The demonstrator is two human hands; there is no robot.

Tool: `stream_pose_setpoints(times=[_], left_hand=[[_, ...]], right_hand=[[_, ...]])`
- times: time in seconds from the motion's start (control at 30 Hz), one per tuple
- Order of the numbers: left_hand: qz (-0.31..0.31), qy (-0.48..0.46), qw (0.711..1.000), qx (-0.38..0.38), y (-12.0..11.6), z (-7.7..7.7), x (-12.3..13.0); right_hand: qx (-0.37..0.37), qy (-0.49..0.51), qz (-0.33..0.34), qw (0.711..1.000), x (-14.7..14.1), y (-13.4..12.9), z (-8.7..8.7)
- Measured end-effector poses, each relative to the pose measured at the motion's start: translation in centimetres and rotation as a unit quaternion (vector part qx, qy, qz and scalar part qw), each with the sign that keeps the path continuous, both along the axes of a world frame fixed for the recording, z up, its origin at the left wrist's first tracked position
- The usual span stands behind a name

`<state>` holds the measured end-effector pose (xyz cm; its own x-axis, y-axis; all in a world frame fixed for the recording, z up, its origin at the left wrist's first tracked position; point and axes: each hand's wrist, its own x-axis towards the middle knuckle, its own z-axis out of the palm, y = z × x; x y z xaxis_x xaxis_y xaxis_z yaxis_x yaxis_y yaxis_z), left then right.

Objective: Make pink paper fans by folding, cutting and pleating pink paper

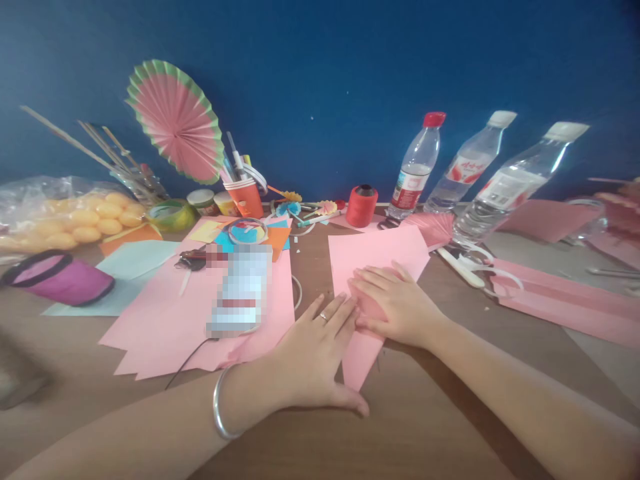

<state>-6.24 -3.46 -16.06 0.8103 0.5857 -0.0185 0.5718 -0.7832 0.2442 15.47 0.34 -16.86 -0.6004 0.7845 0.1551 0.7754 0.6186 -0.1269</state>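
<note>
A pink paper sheet (375, 250) lies on the brown table, folded over at its lower part into a slanting edge. My left hand (320, 350) rests at the paper's left edge, fingers spread and a ring on one of them; its thumb points right over the table. On the paper lies my right hand (395, 303), flat with fingers apart, pointing left. The fingertips of both hands nearly meet on the fold. Neither hand grips anything.
Left are pink sheets (165, 313), a blurred-out phone (243, 287), a purple pouch (70, 277) and an orange cup (245, 197). Behind stand a red roll (361, 207) and several bottles (415, 170). Scissors (463, 268) and folded pink paper (565, 300) lie right.
</note>
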Motion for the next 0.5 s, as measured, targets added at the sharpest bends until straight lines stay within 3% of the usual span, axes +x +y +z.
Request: stream_pose_setpoints(times=[0.23, 0.5], left_hand=[[-0.001, -0.009, 0.998, -0.060, 0.0, 1.4, -0.1], [0.080, 0.000, 0.995, -0.060, 0.7, 1.3, -0.3]], right_hand=[[0.001, 0.000, -0.002, 1.000, 0.0, -0.1, 0.1], [-0.007, 0.009, 0.002, 1.000, 0.0, -0.1, 0.2]])
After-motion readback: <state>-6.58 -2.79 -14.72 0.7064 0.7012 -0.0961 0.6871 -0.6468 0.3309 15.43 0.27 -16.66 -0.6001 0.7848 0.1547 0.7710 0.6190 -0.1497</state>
